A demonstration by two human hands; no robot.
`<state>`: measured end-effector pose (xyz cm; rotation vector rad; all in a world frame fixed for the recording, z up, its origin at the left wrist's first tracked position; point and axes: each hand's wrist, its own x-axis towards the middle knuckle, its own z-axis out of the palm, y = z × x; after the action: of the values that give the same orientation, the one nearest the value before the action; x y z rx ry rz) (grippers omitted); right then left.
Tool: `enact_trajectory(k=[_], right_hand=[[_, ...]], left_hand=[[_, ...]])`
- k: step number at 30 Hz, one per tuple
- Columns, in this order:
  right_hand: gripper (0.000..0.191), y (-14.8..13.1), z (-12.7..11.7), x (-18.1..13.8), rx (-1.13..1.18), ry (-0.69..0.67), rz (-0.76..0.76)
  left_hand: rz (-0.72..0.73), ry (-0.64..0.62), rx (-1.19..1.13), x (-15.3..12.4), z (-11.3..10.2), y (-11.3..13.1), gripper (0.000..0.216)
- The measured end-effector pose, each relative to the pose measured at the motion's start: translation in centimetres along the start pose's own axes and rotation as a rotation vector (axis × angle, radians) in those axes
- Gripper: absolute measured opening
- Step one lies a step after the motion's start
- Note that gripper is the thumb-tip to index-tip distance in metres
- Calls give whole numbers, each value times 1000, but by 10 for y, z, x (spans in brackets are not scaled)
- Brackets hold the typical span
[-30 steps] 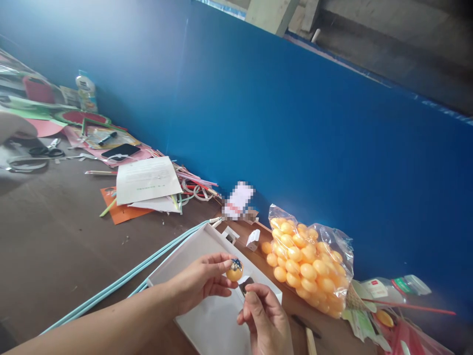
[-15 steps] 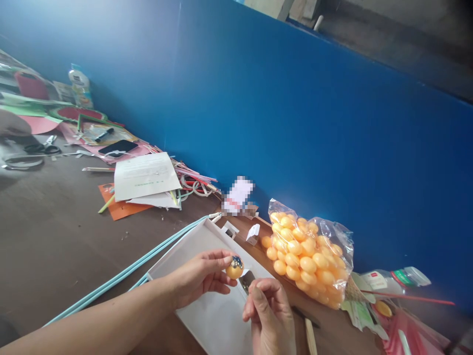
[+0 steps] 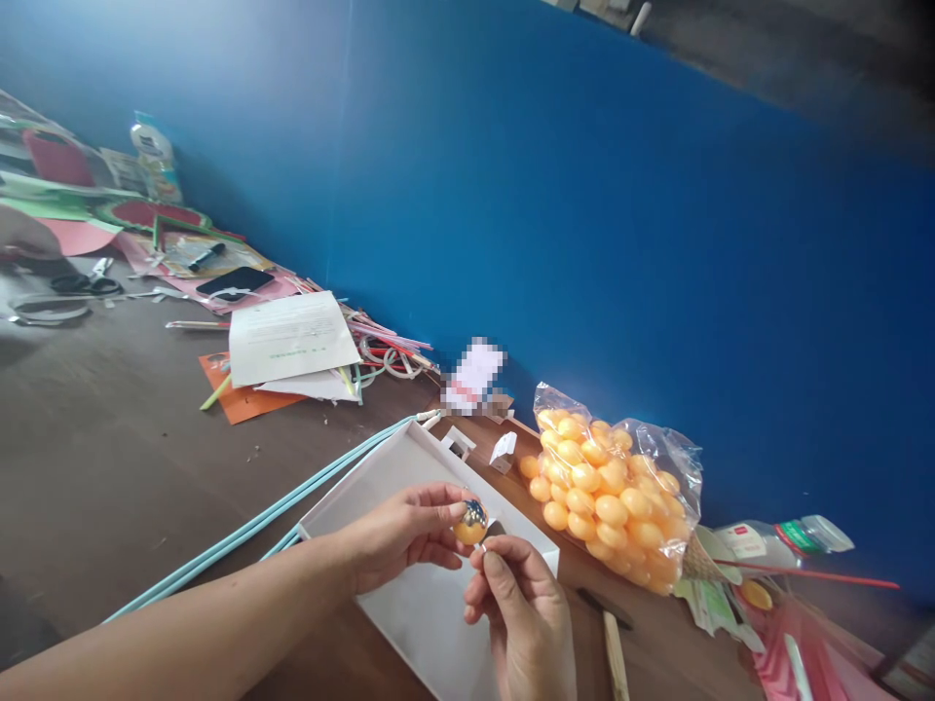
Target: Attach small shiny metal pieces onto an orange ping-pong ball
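Observation:
Between thumb and fingers, my left hand (image 3: 420,531) holds an orange ball (image 3: 469,531) whose top is covered with shiny dark and silvery beads. My right hand (image 3: 522,604) is closed in a pinch just below and right of the ball. A tiny pale tip shows at its fingertips, too small to name. Under both hands lies a shallow white box (image 3: 424,633), partly hidden by them. A small dark item beside the ball is mostly covered by my right fingers.
A clear bag of orange balls (image 3: 610,497) stands right of the box. A hammer (image 3: 616,657) lies nearer. Pale blue sticks (image 3: 255,526) run along the box's left side. Papers (image 3: 292,336), a phone (image 3: 235,283) and scissors (image 3: 88,280) lie left. A blue partition (image 3: 511,214) rises behind.
My right hand has moved up and left, so its fingertips are now close to the ball. The ball has turned slightly in my left hand. The view has shifted a little.

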<state>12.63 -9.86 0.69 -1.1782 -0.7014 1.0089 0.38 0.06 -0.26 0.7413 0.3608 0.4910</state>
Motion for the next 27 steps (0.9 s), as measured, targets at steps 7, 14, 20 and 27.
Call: enact_trajectory(k=[7, 14, 20, 27], right_hand=[[13, -2, 0, 0, -9, -8, 46], [12, 2, -3, 1, -26, 1, 48], [10, 5, -7, 4, -32, -30, 46], [14, 2, -4, 2, -49, 10, 31]], left_hand=[[12, -18, 55, -1, 2, 0, 30], [35, -25, 98, -2, 4, 2, 31], [48, -28, 118, -1, 3, 1, 32], [63, -20, 129, -1, 4, 1, 32]])
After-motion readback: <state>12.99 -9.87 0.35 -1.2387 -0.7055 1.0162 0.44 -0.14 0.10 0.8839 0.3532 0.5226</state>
